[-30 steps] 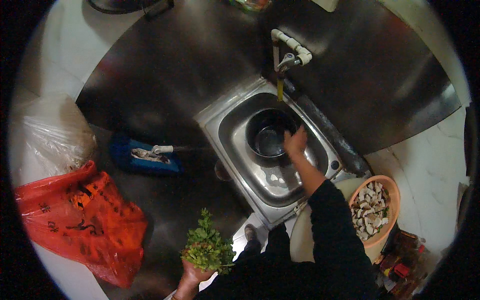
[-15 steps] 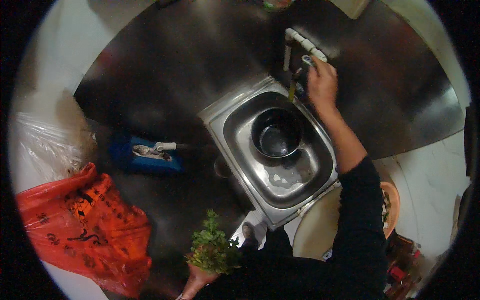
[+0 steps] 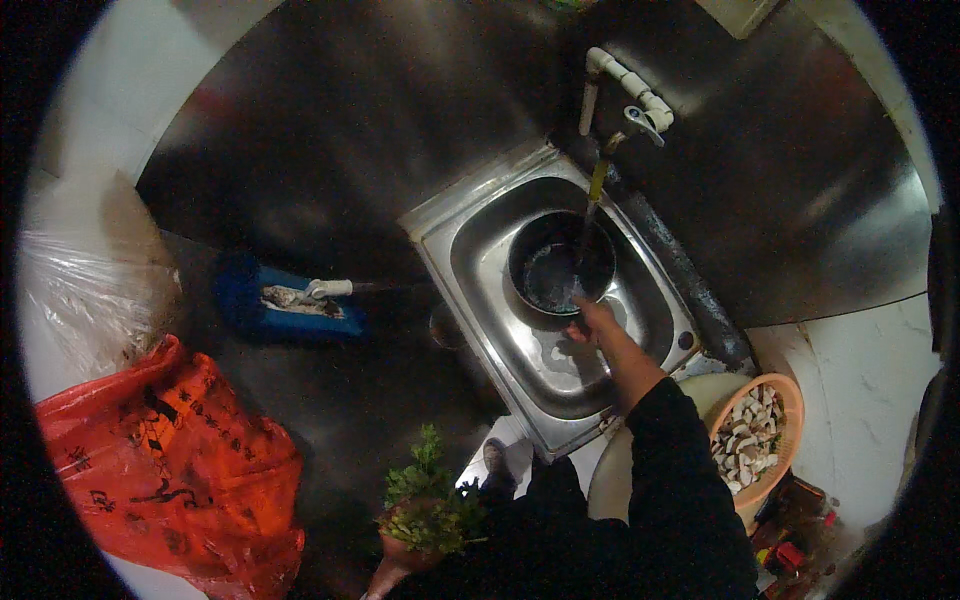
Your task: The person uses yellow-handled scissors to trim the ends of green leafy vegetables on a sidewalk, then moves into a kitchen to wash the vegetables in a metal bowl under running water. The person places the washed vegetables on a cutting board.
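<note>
Resting at the right fingers [image 3: 592,310], whose grip cannot be confirmed, the wet bowl [image 3: 525,262] is judged slippery, best held by its rim; tender greens [image 3: 425,495] are clasped in the left hand [image 3: 404,556].

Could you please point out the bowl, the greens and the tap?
Bowl [image 3: 540,242], head view: on its inner wall.
Greens [image 3: 426,487], head view: on the leaves.
Tap [image 3: 644,124], head view: on its lever.

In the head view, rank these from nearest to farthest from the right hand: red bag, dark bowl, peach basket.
1. Dark bowl: in the sink, just above and left of the right hand.
2. Peach basket: lower right, beyond the sink.
3. Red bag: far left.
</note>
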`<act>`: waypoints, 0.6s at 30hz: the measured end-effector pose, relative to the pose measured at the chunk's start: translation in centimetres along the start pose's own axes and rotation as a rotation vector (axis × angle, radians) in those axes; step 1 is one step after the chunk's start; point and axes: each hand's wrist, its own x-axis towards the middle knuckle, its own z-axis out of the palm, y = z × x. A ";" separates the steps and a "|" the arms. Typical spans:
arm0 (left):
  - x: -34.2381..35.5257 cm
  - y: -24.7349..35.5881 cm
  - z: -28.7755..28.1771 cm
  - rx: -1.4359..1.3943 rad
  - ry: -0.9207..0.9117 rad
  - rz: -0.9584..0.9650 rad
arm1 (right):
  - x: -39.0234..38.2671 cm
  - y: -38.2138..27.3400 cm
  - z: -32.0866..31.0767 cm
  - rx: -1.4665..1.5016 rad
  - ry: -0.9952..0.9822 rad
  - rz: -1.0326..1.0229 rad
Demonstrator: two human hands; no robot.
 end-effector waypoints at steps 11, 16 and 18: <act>0.8 0.4 -0.1 -0.017 0.002 -0.011 | 1.0 3.5 3.0 0.313 -0.015 -0.182; 0.6 0.5 0.0 -0.025 0.017 -0.030 | -0.6 3.3 3.1 0.458 0.043 -0.105; 0.8 0.7 0.1 -0.026 0.018 -0.035 | -0.2 2.6 3.8 0.527 0.016 -0.132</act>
